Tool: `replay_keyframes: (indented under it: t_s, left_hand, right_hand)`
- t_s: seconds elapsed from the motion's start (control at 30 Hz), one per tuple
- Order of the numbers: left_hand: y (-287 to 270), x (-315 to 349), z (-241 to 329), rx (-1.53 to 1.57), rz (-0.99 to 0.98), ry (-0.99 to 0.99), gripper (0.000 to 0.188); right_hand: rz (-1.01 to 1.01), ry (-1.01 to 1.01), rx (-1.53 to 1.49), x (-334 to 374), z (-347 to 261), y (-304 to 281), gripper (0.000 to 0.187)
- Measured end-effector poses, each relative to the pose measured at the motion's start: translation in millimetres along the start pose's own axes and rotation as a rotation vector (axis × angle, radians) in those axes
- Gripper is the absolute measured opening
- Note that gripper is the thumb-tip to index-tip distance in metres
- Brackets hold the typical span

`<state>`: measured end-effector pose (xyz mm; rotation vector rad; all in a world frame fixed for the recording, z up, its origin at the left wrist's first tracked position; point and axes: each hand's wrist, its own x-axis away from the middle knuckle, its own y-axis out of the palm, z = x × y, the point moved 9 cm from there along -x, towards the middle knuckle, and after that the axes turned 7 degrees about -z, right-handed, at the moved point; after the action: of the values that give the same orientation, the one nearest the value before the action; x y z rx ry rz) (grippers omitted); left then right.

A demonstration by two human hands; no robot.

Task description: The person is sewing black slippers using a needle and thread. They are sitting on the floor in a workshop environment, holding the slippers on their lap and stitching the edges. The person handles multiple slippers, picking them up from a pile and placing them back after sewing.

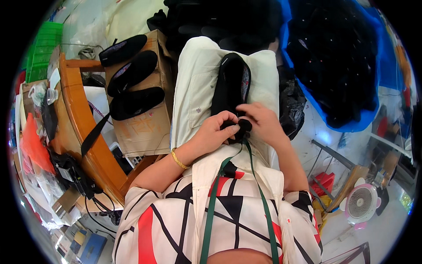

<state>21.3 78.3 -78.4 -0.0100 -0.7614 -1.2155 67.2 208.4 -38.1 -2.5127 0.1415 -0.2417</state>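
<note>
The left hand (215,128) pinches a small black fabric piece (245,126) between thumb and forefinger; the right hand (265,124) curls beside it, its grip unclear. Both meet at the near end of a black cloth shoe (228,83), its long axis running away from them over the cream cloth (191,90) on the lap.

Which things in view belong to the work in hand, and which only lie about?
Work in hand:
black shoe
black piece between left hand and right hand
probably three black shoes on cardboard box

Apparently lying about:
round fan
green baskets
orange plastic
</note>
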Motion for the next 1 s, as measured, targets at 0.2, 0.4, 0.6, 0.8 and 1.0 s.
replay_keyframes:
  t_s: [0.2, 0.4, 0.6, 0.8, 1.0]
  left_hand:
    - [-22, 8, 19, -0.037, 0.005, 0.014, 0.016]
    - [-30, 14, 15, -0.175, 0.031, -0.043, 0.016]
    - [-29, 14, 10, -0.146, 0.086, -0.028, 0.013]
    - [-25, 19, 12, -0.331, 0.105, -0.023, 0.014]
    - [-22, 25, 19, -0.576, 0.117, 0.116, 0.016]
  right_hand:
    - [0.136, 0.000, -0.360, 1, 4, 33, 0.010]
    - [0.108, 0.017, -0.544, 6, 6, 19, 0.007]
    - [0.030, -0.030, -0.395, 11, -17, 19, 0.007]
    - [0.363, -0.327, -0.086, 27, -63, -6, 0.004]
    - [0.297, 0.083, -1.027, 22, -25, -8, 0.010]
